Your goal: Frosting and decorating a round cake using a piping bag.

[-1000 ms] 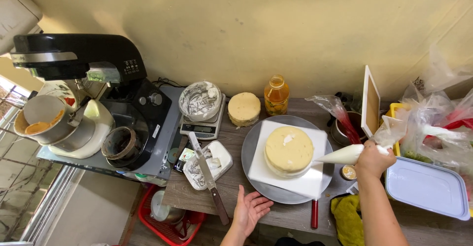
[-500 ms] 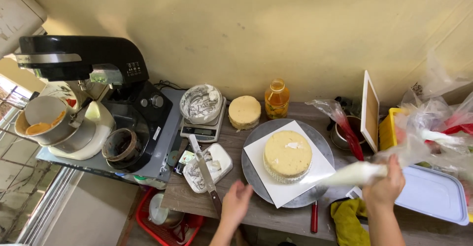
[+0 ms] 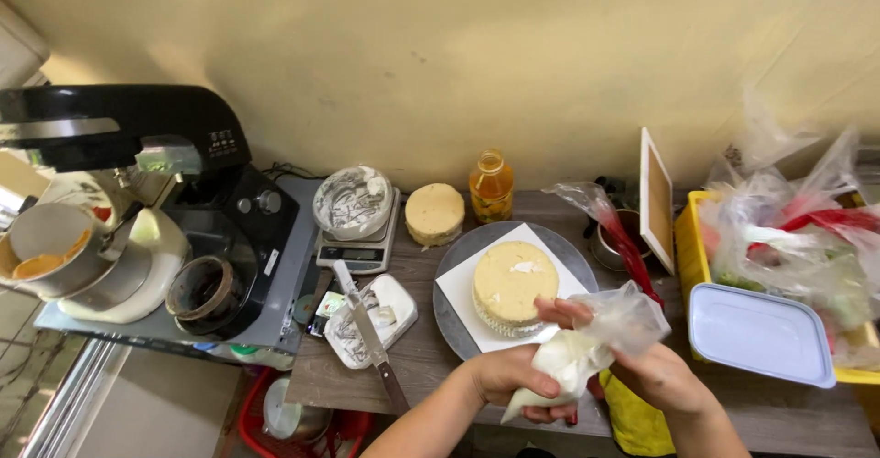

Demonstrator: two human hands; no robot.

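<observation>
Fingers of both my hands are now closed on the soft clear plastic piping bag full of white cream (image 3: 579,357). A moment ago only my right hand (image 3: 662,377) had it, out to the side, and my left hand (image 3: 515,383) was free over the worktop. Now my left hand has come in and grips the fat lower part of the bag, near the tip that points down and to the left. My right hand pinches the loose, crinkly top of the bag.

The bag sits low in front of me, just beside the near edge of the round pale yellow sponge cake (image 3: 513,284). I think I am getting a firm grip, so the cream can be squeezed out.

The cake rests on a white square board (image 3: 460,295) on a round grey turntable (image 3: 449,325). It already has a frilly white band along its near bottom edge and a small white dab on top. A long metal spatula (image 3: 367,334) lies across a small white tray (image 3: 396,297) to the left.
</observation>
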